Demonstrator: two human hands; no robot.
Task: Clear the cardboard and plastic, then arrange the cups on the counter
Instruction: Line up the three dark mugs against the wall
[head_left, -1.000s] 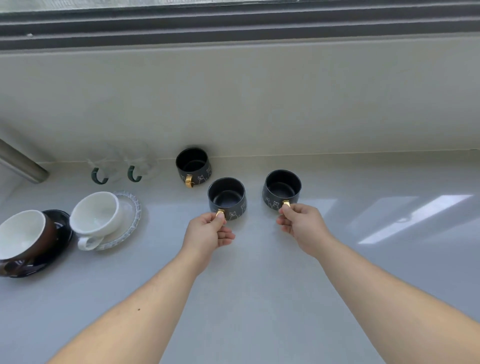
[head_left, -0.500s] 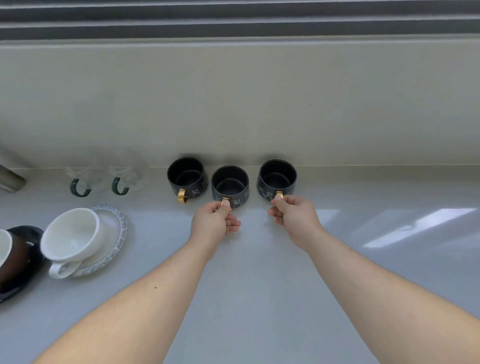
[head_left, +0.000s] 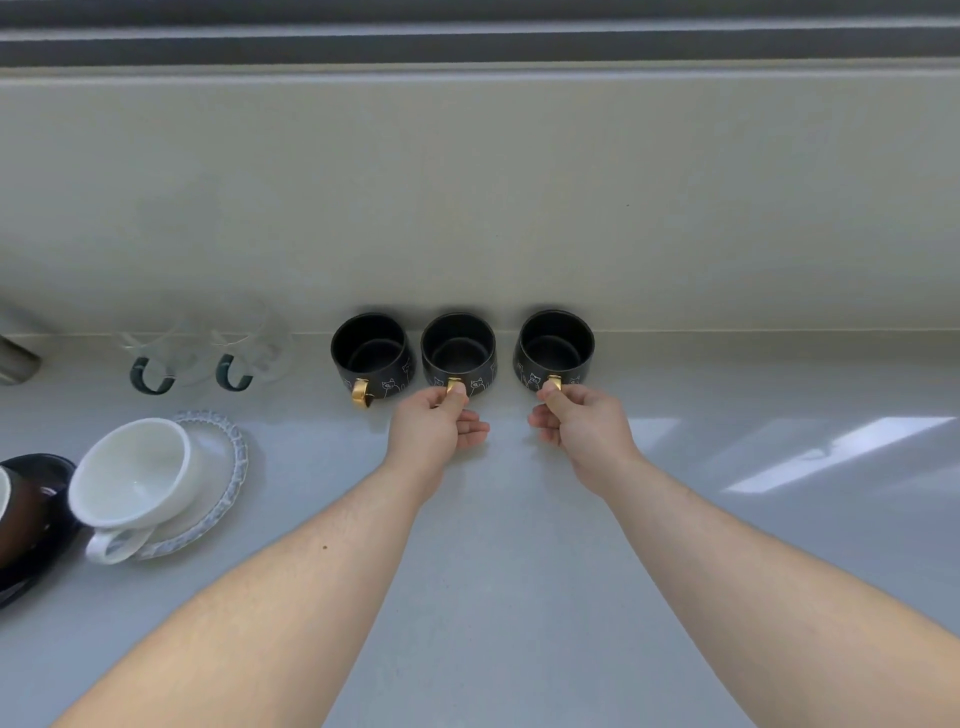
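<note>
Three black cups with gold handles and white cat drawings stand in a row against the back wall of the grey counter (head_left: 519, 597). My left hand (head_left: 434, 428) pinches the gold handle of the middle black cup (head_left: 458, 349). My right hand (head_left: 584, 421) pinches the handle of the right black cup (head_left: 556, 345). The left black cup (head_left: 370, 351) stands free beside them, its handle facing me. Both held cups rest upright on the counter.
Two clear glass cups with green handles (head_left: 153, 358) (head_left: 244, 348) stand left of the black cups. Nearer me at the left are a white cup (head_left: 130, 480) on a patterned saucer (head_left: 218, 467) and a brown cup (head_left: 18, 514) on a dark saucer. A metal bar (head_left: 15, 358) shows at the far left.
Both hands pushed the two held black cups back toward the wall. They now line up beside the left black cup.
</note>
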